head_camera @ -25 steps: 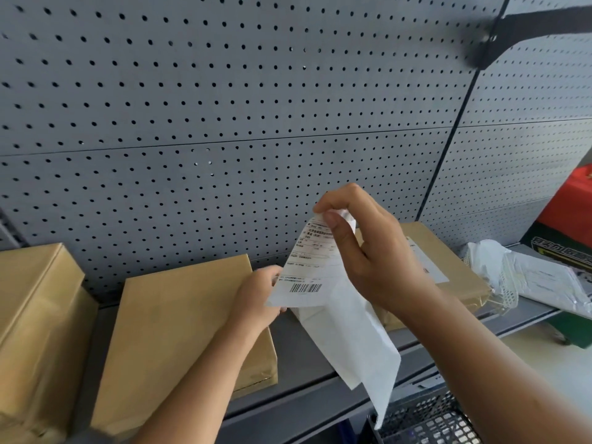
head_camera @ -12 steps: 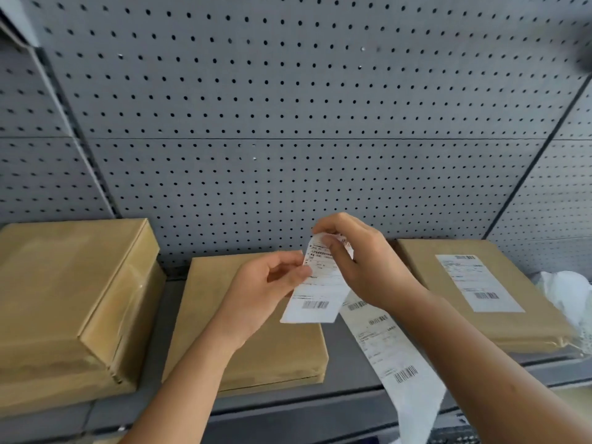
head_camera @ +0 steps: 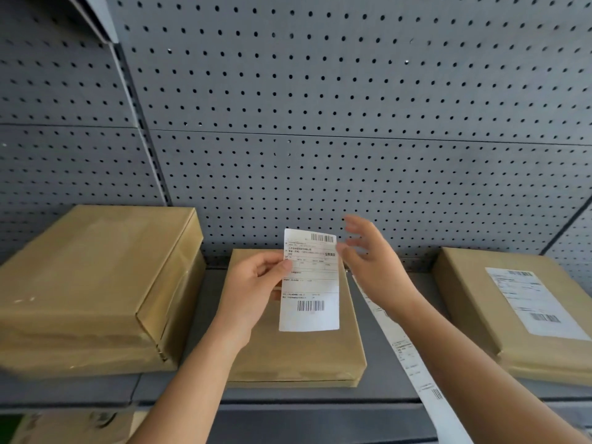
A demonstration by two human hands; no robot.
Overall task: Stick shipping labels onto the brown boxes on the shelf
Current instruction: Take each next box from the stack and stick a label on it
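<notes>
A white shipping label [head_camera: 309, 283] with barcodes hangs upright over the unlabelled middle brown box [head_camera: 298, 354]. My left hand [head_camera: 253, 290] pinches the label's left edge. My right hand [head_camera: 374, 261] hovers just right of the label, thumb and upper fingers spread, not touching it. A long label strip [head_camera: 413, 363] hangs down from under this hand's palm; the lower fingers are hidden. A taller bare brown box [head_camera: 89, 283] sits at the left. The right brown box [head_camera: 480, 299] carries a stuck label [head_camera: 528, 299].
The boxes stand on a grey metal shelf [head_camera: 288, 398] backed by a grey pegboard [head_camera: 320, 123]. Gaps of bare shelf separate the boxes. More brown packages [head_camera: 73, 424] show below the shelf at the bottom left.
The label has come off the strip and now stands flat in my left hand alone. My right hand released it and moved right with fingers spread. The view shifted left.
</notes>
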